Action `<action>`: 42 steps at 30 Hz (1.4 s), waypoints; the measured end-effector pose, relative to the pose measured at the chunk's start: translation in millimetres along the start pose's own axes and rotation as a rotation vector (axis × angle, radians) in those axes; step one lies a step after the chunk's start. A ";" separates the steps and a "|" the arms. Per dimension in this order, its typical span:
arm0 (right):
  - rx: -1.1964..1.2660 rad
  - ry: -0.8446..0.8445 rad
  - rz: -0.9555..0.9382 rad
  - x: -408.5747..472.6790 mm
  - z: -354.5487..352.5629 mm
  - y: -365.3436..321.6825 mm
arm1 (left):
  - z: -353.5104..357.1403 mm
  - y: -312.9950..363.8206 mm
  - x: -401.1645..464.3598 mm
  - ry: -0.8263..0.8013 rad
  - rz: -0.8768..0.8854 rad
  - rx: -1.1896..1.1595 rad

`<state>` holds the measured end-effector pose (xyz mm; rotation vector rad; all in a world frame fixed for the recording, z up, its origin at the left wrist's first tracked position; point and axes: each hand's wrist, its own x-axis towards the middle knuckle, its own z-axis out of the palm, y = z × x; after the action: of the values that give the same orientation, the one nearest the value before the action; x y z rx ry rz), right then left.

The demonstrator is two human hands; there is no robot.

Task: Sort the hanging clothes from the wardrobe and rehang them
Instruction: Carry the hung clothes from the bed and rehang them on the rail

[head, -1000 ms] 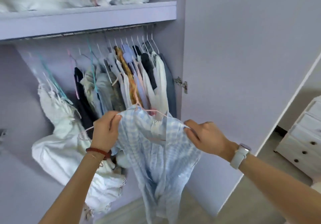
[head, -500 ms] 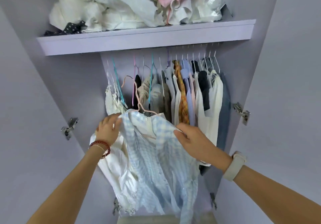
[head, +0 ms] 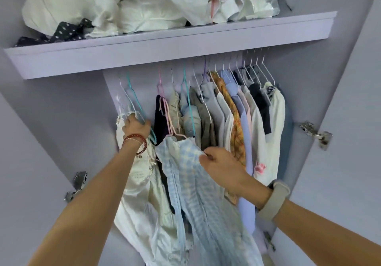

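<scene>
A light blue checked shirt [head: 193,183] hangs from a pale pink hanger [head: 172,125], lifted in front of the row of hanging clothes [head: 233,117]. My right hand [head: 221,165] pinches the shirt's right shoulder. My left hand [head: 137,126] has left the shirt and grips the white and teal hangers [head: 134,100] at the left end of the row, above a white garment [head: 140,193]. The rail itself is hidden behind the shelf edge.
A lilac shelf [head: 165,44] above the row holds a heap of white, pink and dark spotted clothes [head: 127,5]. Open wardrobe doors with metal hinges [head: 316,134] stand on both sides.
The view has tilted up and moved closer. My left hand let go of the checked shirt and moved up-left onto the hangers at the left. The shirt rose toward the row.
</scene>
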<state>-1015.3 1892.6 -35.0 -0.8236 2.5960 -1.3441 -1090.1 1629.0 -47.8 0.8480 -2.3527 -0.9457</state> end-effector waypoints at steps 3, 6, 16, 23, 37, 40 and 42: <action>0.056 0.005 0.077 12.5 15.6 -10.3 | 13.7 -3.5 27.5 -0.070 -0.037 0.015; -0.013 0.065 0.103 22.2 31.5 -17.3 | 24.0 -8.7 39.4 -0.086 -0.019 0.011; 0.071 0.111 0.088 66.1 79.5 -55.6 | -18.2 -70.6 46.1 0.178 0.128 -0.075; 0.107 0.272 -0.053 131.9 108.3 -79.5 | -47.9 -89.6 48.8 0.174 0.091 -0.087; 0.022 0.472 -0.024 254.2 168.3 -77.9 | -31.2 -80.1 43.4 0.089 0.085 -0.248; 0.000 0.393 -0.002 262.1 175.3 -69.7 | -30.5 -81.7 43.7 0.030 0.116 -0.263; 0.015 0.366 -0.023 262.7 178.3 -67.1 | -32.1 -86.8 45.6 0.016 0.128 -0.266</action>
<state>-1151.5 1598.5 -50.7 -0.6591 2.8430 -1.6571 -1070.6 1533.6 -81.8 0.5911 -2.1743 -1.1597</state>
